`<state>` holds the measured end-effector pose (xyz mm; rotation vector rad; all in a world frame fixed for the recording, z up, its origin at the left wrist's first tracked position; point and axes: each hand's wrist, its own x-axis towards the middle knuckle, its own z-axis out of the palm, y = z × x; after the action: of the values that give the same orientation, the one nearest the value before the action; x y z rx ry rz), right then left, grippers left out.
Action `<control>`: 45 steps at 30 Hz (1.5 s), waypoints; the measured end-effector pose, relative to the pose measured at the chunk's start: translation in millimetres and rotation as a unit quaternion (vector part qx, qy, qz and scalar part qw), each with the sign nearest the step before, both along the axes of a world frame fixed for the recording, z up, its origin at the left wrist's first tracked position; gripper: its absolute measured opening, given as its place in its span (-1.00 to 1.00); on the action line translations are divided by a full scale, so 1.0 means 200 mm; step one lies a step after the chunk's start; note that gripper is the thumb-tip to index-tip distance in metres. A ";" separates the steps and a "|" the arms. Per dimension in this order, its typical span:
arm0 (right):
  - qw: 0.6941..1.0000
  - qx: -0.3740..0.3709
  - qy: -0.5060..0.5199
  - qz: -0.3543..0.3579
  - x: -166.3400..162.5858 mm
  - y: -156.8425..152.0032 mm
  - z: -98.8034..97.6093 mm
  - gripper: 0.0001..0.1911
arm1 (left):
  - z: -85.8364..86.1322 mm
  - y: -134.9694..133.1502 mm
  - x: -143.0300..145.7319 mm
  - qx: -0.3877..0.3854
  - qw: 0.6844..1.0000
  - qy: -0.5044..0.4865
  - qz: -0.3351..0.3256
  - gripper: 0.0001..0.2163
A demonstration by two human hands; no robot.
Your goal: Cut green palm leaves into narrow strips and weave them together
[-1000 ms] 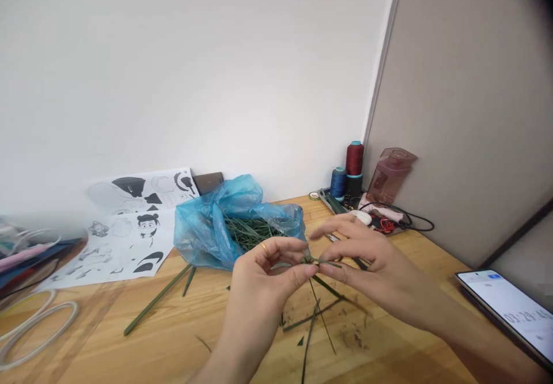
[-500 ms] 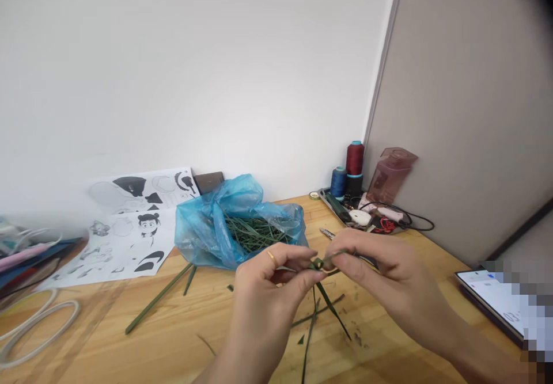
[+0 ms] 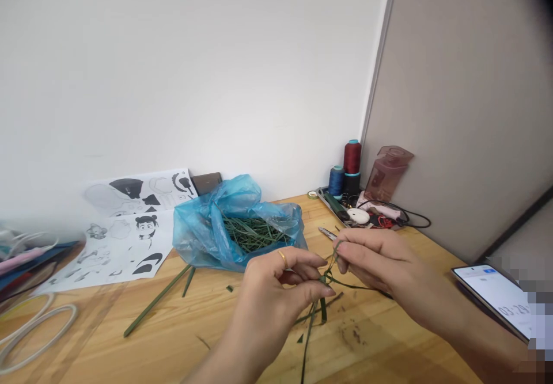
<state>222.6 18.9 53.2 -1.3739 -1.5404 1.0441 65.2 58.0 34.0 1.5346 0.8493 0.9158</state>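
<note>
Both my hands hold a small knotted green leaf strip (image 3: 325, 279) just above the wooden table (image 3: 129, 349). My left hand (image 3: 276, 283), with a gold ring on one finger, pinches the knot between thumb and fingertips. My right hand (image 3: 375, 260) pinches a thin strand of the same strip and holds it up and to the right. Loose ends of the strip hang down to the table, where several cut green strips (image 3: 309, 329) lie below my hands.
A blue plastic bag (image 3: 203, 228) full of green leaf strips sits behind my hands. Printed cartoon sheets (image 3: 125, 228) lie at the left, white rings (image 3: 38, 326) at the far left. Thread spools (image 3: 345, 171), a tray of tools (image 3: 358, 214) and a phone (image 3: 496, 297) are at the right.
My hands sank a little toward the table. My right hand's outstretched fingers closed into a pinch and pulled a strand up and to the right, away from the knot.
</note>
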 end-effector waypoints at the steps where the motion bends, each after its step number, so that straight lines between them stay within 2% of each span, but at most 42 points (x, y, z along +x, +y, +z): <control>1: 1.000 0.000 -0.007 0.005 0.00 0.00 0.00 -0.70 | 0.00 0.00 0.00 -0.018 1.000 -0.006 -0.008 -0.87; 8: 0.998 0.029 -0.059 0.020 -0.02 0.01 0.01 -0.74 | 0.01 0.02 0.00 -0.121 0.991 -0.050 -0.022 -0.88; 13: 0.994 -0.023 -0.092 0.047 -0.04 -0.01 0.03 -0.94 | -0.01 0.03 -0.01 -0.101 0.991 -0.087 -0.028 -0.90; 17: 0.997 -0.007 -0.063 0.045 -0.04 -0.01 0.02 -0.91 | -0.01 0.03 -0.02 -0.086 0.993 -0.084 -0.005 -0.89; 21: 0.993 0.072 -0.095 -0.002 -0.05 0.00 -0.03 -0.92 | 0.00 0.03 -0.02 -0.078 0.996 -0.046 0.016 -0.88; 25: 0.962 0.185 -0.200 -0.020 -0.06 -0.01 -0.06 -0.82 | 0.01 0.02 -0.01 -0.093 0.995 -0.032 0.012 -0.88; 28: 0.955 0.221 -0.197 -0.030 -0.06 -0.01 -0.07 -0.84 | 0.01 0.01 0.00 -0.107 0.993 -0.044 0.013 -0.83; 35: 0.981 0.155 -0.105 -0.053 -0.06 0.00 -0.07 -0.77 | 0.00 0.00 0.02 -0.080 0.996 -0.037 0.022 -0.84; 41: 0.998 0.036 0.048 -0.027 -0.05 0.03 -0.07 -0.71 | -0.05 0.00 0.01 0.101 0.994 0.016 0.040 -0.91; 43: 0.997 0.003 0.071 -0.012 -0.03 0.04 -0.06 -0.70 | -0.06 0.00 0.01 0.103 0.994 0.018 0.040 -0.93; 45: 0.997 -0.005 0.076 0.004 -0.01 0.04 -0.06 -0.68 | -0.05 0.00 0.01 0.063 0.997 0.005 0.038 -0.95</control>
<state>219.9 27.0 40.9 -1.2642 -1.4323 1.1363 67.3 57.1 24.1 1.6249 0.8764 1.0343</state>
